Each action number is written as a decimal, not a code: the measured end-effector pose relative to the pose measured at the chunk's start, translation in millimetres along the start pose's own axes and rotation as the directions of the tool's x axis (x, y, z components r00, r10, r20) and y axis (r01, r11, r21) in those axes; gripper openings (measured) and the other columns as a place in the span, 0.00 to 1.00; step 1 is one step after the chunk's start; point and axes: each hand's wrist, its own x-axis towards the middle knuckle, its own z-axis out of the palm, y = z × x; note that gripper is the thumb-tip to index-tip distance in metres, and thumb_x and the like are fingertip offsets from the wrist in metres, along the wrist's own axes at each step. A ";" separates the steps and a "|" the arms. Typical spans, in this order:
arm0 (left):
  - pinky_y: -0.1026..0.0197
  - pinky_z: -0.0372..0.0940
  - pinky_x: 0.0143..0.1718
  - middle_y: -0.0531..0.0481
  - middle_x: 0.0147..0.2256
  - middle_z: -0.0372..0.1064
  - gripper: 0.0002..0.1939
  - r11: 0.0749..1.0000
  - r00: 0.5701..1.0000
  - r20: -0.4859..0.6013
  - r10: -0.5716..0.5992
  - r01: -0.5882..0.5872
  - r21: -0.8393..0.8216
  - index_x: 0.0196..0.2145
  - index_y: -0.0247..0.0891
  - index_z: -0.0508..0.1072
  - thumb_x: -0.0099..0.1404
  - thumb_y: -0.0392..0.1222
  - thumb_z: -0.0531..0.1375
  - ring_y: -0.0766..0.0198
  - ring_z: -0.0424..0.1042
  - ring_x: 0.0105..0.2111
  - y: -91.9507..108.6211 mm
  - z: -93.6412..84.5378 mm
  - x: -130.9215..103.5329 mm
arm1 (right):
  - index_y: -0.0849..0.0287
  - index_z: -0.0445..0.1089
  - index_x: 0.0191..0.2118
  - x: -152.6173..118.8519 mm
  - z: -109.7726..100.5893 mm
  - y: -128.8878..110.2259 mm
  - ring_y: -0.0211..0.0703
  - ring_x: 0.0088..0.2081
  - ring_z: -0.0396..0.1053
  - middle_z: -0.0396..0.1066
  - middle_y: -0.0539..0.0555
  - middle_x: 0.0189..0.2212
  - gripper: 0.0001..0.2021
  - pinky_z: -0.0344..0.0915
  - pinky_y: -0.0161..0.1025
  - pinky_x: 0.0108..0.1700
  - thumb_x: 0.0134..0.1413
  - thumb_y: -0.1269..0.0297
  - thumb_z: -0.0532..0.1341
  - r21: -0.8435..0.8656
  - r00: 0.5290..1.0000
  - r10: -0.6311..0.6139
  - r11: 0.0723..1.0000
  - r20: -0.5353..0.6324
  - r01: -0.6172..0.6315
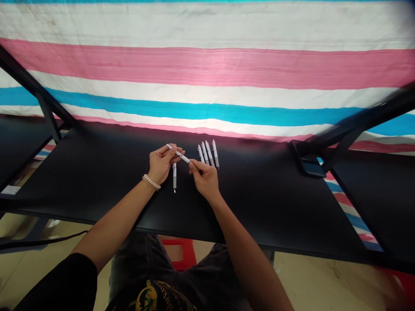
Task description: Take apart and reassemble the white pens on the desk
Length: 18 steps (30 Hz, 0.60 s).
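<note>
A white pen [182, 157] is held above the table between my two hands, slanting down to the right. My left hand [162, 162] pinches its upper end between thumb and fingers. At the lower end, the fingers of my right hand [205, 177] are closed around the tip, which they hide. Below my left hand another white pen [174, 177] with a grey grip lies on the table, its top partly covered by the fingers. Just beyond my right hand several similar pens [207, 152] lie side by side, and one white pen [215, 151] sits slightly apart at their right.
The black table [266, 194] spans the view, with black metal struts [48, 112] at left and right. A dark phone-like object [311, 167] lies near the right strut. A striped cloth [207, 65] hangs behind. Under the table edge is a red stool [181, 255].
</note>
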 end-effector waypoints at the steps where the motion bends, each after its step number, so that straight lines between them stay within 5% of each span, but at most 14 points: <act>1: 0.47 0.72 0.46 0.41 0.36 0.78 0.16 1.000 1.000 -0.008 -0.001 0.001 -0.007 0.36 0.33 0.76 0.54 0.46 0.72 0.53 0.79 0.38 -0.2 -0.1 0.4 | 0.56 0.78 0.40 0.4 0.3 0.3 0.38 0.27 0.68 0.72 0.51 0.28 0.14 0.65 0.35 0.30 0.60 0.53 0.60 0.016 1.000 -0.019 1.000 -0.025 0.019; 5: 0.49 0.73 0.46 0.42 0.37 0.78 0.16 0.999 0.999 -0.047 0.020 -0.021 -0.030 0.37 0.34 0.77 0.54 0.46 0.71 0.53 0.79 0.39 -0.6 -1.6 2.8 | 0.56 0.72 0.54 2.2 2.5 4.5 0.40 0.32 0.72 0.75 0.55 0.39 0.21 0.70 0.38 0.33 0.56 0.54 0.64 0.180 0.999 0.042 0.983 -0.026 -0.037; 8: 0.49 0.72 0.47 0.42 0.37 0.78 0.16 0.999 0.998 -0.064 0.030 -0.033 -0.039 0.37 0.33 0.77 0.55 0.46 0.71 0.53 0.79 0.41 -1.2 -3.0 4.4 | 0.59 0.74 0.50 2.9 3.7 7.3 0.39 0.28 0.71 0.75 0.54 0.33 0.18 0.71 0.38 0.31 0.58 0.54 0.62 0.250 0.997 0.074 0.966 -0.011 -0.069; 11: 0.49 0.71 0.49 0.42 0.38 0.77 0.16 0.998 0.996 -0.088 0.030 -0.034 -0.053 0.38 0.34 0.76 0.56 0.46 0.71 0.53 0.79 0.42 -2.5 -4.6 6.1 | 0.57 0.75 0.49 3.3 3.4 7.1 0.42 0.37 0.74 0.76 0.56 0.41 0.17 0.73 0.40 0.38 0.54 0.58 0.66 0.275 0.998 0.021 0.962 -0.067 -0.002; 15: 0.48 0.70 0.52 0.42 0.41 0.77 0.18 0.997 0.993 -0.110 0.031 -0.039 -0.072 0.41 0.35 0.76 0.56 0.46 0.71 0.53 0.78 0.45 -3.8 -6.4 8.0 | 0.57 0.75 0.49 3.6 2.4 5.6 0.40 0.32 0.73 0.76 0.55 0.35 0.17 0.73 0.39 0.33 0.58 0.56 0.63 0.274 0.997 0.056 0.961 -0.055 -0.038; 18: 0.48 0.69 0.53 0.42 0.41 0.77 0.17 0.996 0.994 -0.104 0.033 -0.041 -0.077 0.39 0.35 0.76 0.56 0.47 0.71 0.53 0.77 0.45 -3.6 -6.6 7.6 | 0.55 0.76 0.48 4.0 2.3 5.7 0.44 0.40 0.74 0.75 0.56 0.42 0.16 0.74 0.41 0.40 0.55 0.57 0.65 0.238 0.997 0.002 0.971 -0.079 0.017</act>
